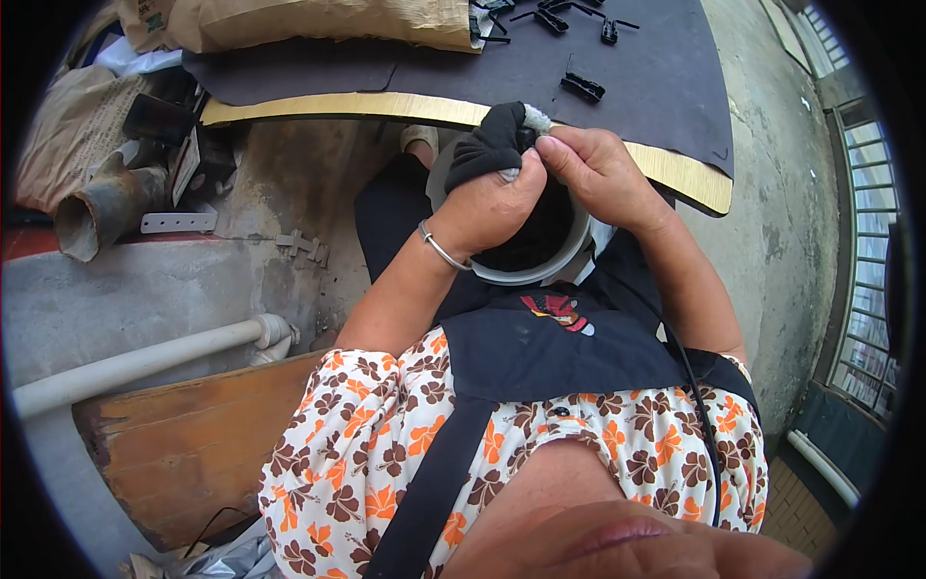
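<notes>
I've got a dark-topped table (675,106) in front of me, w/ a gold-col. edge. Off to my L: a crumpled brown paper sack (72,145), some pale plastic sheeting (135,60), a dark flat slab (159,120), a rusty open-ended pipe pc. (125,198) & a whitish strip w/ holes (178,223) just beside it. Lower L, I see a white pipe (154,365) running above a worn wooden board (212,439); silvery wrap (222,555) nr the bottom. To my R: concrete floor (772,203), barred window (866,270), another pale pipe (823,468), brick-pattern paving (799,507).
</notes>
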Demonstrator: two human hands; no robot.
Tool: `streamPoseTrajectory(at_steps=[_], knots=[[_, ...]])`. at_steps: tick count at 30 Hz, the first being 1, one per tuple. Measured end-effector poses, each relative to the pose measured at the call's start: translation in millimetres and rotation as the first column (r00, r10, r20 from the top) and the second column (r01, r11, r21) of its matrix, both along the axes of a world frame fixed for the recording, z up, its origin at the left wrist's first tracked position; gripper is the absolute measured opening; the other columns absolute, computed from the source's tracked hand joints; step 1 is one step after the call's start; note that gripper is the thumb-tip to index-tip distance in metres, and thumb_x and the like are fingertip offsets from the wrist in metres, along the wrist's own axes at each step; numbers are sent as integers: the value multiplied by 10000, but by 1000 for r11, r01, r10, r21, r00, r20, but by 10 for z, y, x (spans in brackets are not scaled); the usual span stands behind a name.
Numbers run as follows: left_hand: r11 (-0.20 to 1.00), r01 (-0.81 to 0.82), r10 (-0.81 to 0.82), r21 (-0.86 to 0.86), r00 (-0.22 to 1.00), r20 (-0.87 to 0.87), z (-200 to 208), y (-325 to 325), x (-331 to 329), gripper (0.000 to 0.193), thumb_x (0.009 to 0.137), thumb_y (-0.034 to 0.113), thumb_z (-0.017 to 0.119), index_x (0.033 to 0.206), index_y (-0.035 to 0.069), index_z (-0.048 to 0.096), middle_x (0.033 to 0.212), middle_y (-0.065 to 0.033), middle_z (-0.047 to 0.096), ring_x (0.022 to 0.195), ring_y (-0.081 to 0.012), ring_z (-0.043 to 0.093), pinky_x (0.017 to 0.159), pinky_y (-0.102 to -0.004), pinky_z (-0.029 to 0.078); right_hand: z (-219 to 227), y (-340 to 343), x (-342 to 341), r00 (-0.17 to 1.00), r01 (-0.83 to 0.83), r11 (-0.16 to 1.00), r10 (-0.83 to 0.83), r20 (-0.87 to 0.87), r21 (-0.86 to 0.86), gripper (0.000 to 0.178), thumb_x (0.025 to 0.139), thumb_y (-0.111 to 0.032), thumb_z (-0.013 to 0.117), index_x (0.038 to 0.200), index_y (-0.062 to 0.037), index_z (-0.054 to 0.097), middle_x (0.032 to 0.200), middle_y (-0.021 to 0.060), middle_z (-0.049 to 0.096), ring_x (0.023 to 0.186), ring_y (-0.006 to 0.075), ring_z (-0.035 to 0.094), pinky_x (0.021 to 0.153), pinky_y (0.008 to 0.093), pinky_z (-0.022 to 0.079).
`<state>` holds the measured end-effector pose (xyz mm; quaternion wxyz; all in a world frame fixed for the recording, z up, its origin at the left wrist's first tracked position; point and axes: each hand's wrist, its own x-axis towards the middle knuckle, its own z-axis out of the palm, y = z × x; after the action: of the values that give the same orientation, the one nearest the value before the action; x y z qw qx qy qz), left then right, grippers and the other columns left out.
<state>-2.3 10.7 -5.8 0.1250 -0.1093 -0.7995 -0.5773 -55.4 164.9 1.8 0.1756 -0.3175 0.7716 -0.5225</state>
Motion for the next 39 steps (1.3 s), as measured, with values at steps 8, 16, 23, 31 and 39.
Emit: streamPoseTrajectory(at_steps=[8, 16, 23, 31, 39], knots=[[958, -171, 138, -230, 978, -154, -33, 20, 13, 164, 835, 151, 490, 858, -2, 544, 766, -156, 584, 706, -312, 564, 642, -375, 447, -184, -92, -1, 996, 85, 993, -88, -27, -86, 289, 916, -234, 495, 808, 24, 568, 634, 84, 528, 605, 134, 460, 600, 289, 425], [908, -212, 99, -363, 947, -306, -76, -136, -73, 200, 816, 146, 562, 960, 11, 598, 888, -170, 603, 776, -319, 578, 726, -366, 465, 18, 187, -416, 694, 632, 692, -303, -653, 350, 324, 841, -262, 572, 1077, -46, 517, 850, 186, 631, 802, 331, 617, 706, 408, 483], [957, -80, 11, -278, 971, -240, 115, -184, -129, 289, 831, 79, 594, 1106, -5, 576, 963, -106, 633, 834, -162, 585, 777, -269, 461, 162, 173, -162, 845, 105, 972, 24, -534, 210, 234, 767, -101, 601, 967, -13, 518, 645, 139, 530, 605, 282, 539, 566, 378, 427], [974, 23, -15, -224, 999, 34, 71, -256, -25, 321, 781, 157, 629, 1079, 43, 592, 937, -138, 635, 798, -280, 602, 751, -335, 474, 263, 262, -117, 886, 163, 954, -30, -462, 251, 226, 740, -84, 600, 931, 2, 513, 622, 138, 505, 551, 271, 498, 525, 355, 389], [979, 99, -99, -181, 995, 10, 146, -144, 1, 390, 827, 146, 581, 1187, 18, 505, 912, -125, 640, 781, -213, 612, 725, -290, 476, 199, 157, -79, 975, 16, 998, -3, -220, 55, 254, 749, -84, 615, 973, -2, 527, 656, 73, 496, 548, 147, 437, 522, 287, 379]])
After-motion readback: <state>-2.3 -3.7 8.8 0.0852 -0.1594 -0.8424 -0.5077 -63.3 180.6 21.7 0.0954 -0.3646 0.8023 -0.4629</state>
